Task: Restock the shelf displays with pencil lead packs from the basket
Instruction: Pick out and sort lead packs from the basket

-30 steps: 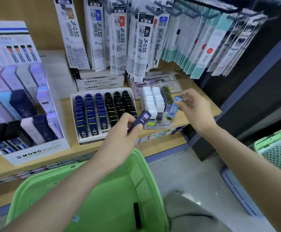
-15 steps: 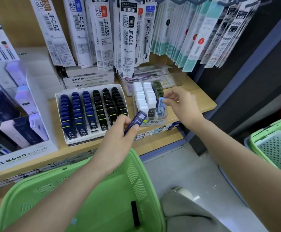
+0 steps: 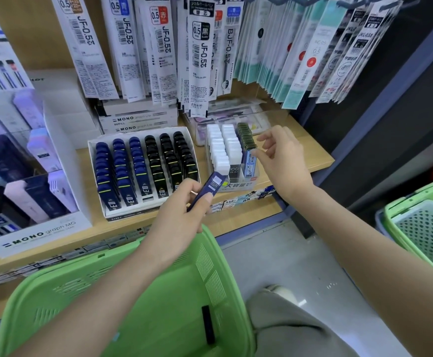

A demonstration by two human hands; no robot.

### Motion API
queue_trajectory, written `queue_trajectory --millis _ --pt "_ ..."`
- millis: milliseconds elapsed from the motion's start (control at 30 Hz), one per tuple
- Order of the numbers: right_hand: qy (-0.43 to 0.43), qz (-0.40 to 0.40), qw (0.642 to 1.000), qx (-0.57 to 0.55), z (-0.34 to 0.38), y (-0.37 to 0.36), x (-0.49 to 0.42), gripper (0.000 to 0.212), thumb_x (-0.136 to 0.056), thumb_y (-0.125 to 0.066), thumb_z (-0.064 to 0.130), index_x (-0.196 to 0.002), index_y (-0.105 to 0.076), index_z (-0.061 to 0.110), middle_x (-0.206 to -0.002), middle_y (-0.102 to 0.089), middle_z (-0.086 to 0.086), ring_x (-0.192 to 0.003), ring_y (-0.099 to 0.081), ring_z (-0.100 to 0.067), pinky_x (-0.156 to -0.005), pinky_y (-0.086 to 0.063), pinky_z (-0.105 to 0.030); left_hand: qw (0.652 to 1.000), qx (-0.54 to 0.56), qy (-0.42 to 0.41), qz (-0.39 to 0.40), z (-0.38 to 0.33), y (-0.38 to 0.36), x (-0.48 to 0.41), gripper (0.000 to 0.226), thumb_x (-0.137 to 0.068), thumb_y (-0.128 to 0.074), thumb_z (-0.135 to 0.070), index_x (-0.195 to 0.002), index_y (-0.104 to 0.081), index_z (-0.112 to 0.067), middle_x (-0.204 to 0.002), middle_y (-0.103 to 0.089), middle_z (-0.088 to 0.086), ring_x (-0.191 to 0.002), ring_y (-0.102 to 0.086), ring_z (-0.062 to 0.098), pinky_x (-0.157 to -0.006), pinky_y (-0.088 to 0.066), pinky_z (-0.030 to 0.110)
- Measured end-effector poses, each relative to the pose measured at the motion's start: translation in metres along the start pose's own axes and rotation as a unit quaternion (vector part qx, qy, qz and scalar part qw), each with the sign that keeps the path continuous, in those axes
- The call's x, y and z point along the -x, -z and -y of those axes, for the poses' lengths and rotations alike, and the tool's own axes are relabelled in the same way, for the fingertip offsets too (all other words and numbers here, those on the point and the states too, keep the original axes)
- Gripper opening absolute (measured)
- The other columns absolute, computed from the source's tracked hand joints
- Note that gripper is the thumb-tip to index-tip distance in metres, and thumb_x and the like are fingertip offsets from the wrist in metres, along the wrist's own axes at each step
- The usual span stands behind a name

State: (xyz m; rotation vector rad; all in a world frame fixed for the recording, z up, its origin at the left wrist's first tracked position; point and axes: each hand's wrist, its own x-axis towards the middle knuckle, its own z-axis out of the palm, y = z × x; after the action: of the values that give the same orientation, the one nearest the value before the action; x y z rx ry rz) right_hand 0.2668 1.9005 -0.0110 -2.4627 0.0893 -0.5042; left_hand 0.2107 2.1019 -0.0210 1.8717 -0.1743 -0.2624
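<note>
The left hand (image 3: 181, 215) has its grip clamped on a dark blue lead pack (image 3: 207, 190), pinching the lower half between thumb and fingers. The pack's labelled end points toward one o'clock, above the far rim of the green basket (image 3: 102, 256). At two o'clock from it, the right hand (image 3: 285, 161) has its grip apart. Its thumb tip rests on top of a light blue lead pack (image 3: 249, 163) that stands in the front right slot of the clear display case (image 3: 238, 185) on the shelf (image 3: 305, 153). One black lead pack (image 3: 208, 324) lies in the basket at six o'clock.

These packs look light, stiff and slick, with brittle leads inside. Pinching the narrow edges near the top should leave the bottom free to slide into a slot of the white tray (image 3: 93, 161) at eleven o'clock.
</note>
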Motion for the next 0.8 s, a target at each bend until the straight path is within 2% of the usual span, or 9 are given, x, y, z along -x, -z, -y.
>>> queue_trajectory --millis 67,100,200,300,367,467,567,700,800 --pt "0.023 0.009 0.999 -0.041 0.020 0.004 0.013 0.002 -0.095 -0.053 0.017 -0.093 -0.052 0.017 -0.086 -0.050 0.004 -0.070 -0.047 -0.003 -0.063 -0.039 -0.011 1.000 0.008 0.008 -0.003 0.003 0.004 0.003 0.009 -0.097 -0.046 -0.020 -0.091 -0.052 -0.018 -0.076 -0.058 -0.006 -0.047 -0.045 0.002 -0.049 -0.038 0.014" --pt "0.024 0.035 0.997 -0.068 0.032 0.005 0.021 0.008 -0.096 -0.049 0.020 -0.092 -0.054 0.015 -0.084 -0.054 0.004 -0.071 -0.050 -0.004 -0.063 -0.042 -0.012 1.000 0.013 0.014 -0.003 0.003 0.006 0.004 0.009 -0.098 -0.045 -0.018 -0.091 -0.052 -0.017 -0.075 -0.057 -0.005 -0.047 -0.045 0.001 -0.049 -0.038 0.014" --pt "0.000 0.169 0.976 -0.136 0.063 0.004 0.046 0.020 -0.098 -0.046 0.029 -0.095 -0.060 0.015 -0.082 -0.065 0.000 -0.074 -0.062 -0.014 -0.072 -0.053 -0.029 1.000 0.008 0.014 0.008 0.007 0.016 0.010 0.012 -0.097 -0.046 -0.014 -0.090 -0.054 -0.020 -0.071 -0.051 -0.003 -0.055 -0.046 0.007 -0.060 -0.040 0.026" --pt "-0.002 0.260 0.949 -0.180 0.082 -0.001 0.060 0.013 -0.095 -0.052 0.025 -0.091 -0.062 0.018 -0.083 -0.068 -0.002 -0.072 -0.066 -0.012 -0.074 -0.056 -0.030 0.999 -0.037 -0.036 -0.001 0.010 0.029 0.020 0.014 -0.094 -0.051 -0.012 -0.092 -0.059 -0.023 -0.072 -0.051 -0.006 -0.063 -0.047 0.008 -0.066 -0.040 0.028" --pt "-0.025 0.281 0.931 -0.233 0.090 -0.005 0.065 0.011 -0.092 -0.057 0.017 -0.084 -0.063 0.020 -0.079 -0.068 -0.003 -0.070 -0.067 -0.012 -0.072 -0.058 -0.028 0.996 -0.050 -0.058 -0.033 0.009 0.039 0.028 0.014 -0.091 -0.057 -0.012 -0.092 -0.062 -0.026 -0.079 -0.057 -0.008 -0.068 -0.051 0.002 -0.066 -0.040 0.023" --pt "-0.055 0.322 0.902 -0.284 0.102 -0.010 0.071 0.015 -0.090 -0.060 0.008 -0.082 -0.062 0.020 -0.074 -0.065 0.000 -0.064 -0.064 -0.007 -0.069 -0.057 -0.024 0.994 0.028 -0.036 -0.101 0.005 0.057 0.038 0.017 -0.086 -0.064 -0.009 -0.089 -0.060 -0.025 -0.085 -0.065 -0.008 -0.068 -0.058 0.000 -0.065 -0.044 0.018" --pt "-0.029 0.366 0.891 -0.268 0.118 -0.016 0.079 0.014 -0.089 -0.061 0.009 -0.084 -0.059 0.022 -0.080 -0.067 -0.001 -0.064 -0.062 -0.004 -0.065 -0.053 -0.020 0.981 0.109 -0.028 -0.159 0.000 0.075 0.051 0.019 -0.084 -0.066 -0.008 -0.092 -0.054 -0.020 -0.086 -0.066 0.000 -0.069 -0.059 0.003 -0.062 -0.048 0.016" --pt "0.022 0.385 0.888 -0.252 0.148 -0.028 0.091 0.016 -0.088 -0.064 0.013 -0.079 -0.060 0.026 -0.075 -0.063 0.009 -0.068 -0.058 -0.001 -0.071 -0.049 -0.017 0.972 0.127 -0.067 -0.187 -0.006 0.098 0.068 0.011 -0.087 -0.060 -0.011 -0.091 -0.050 -0.015 -0.079 -0.063 0.005 -0.063 -0.057 0.004 -0.061 -0.047 0.014" --pt "0.030 0.403 0.874 -0.271 0.174 -0.039 0.095 0.018 -0.092 -0.056 0.014 -0.080 -0.057 0.026 -0.074 -0.060 0.013 -0.072 -0.056 -0.001 -0.075 -0.048 -0.018 0.969 0.125 -0.101 -0.189 -0.005 0.119 0.077 0.013 -0.087 -0.059 -0.011 -0.088 -0.052 -0.021 -0.073 -0.061 -0.003 -0.060 -0.054 0.005 -0.062 -0.046 0.016"
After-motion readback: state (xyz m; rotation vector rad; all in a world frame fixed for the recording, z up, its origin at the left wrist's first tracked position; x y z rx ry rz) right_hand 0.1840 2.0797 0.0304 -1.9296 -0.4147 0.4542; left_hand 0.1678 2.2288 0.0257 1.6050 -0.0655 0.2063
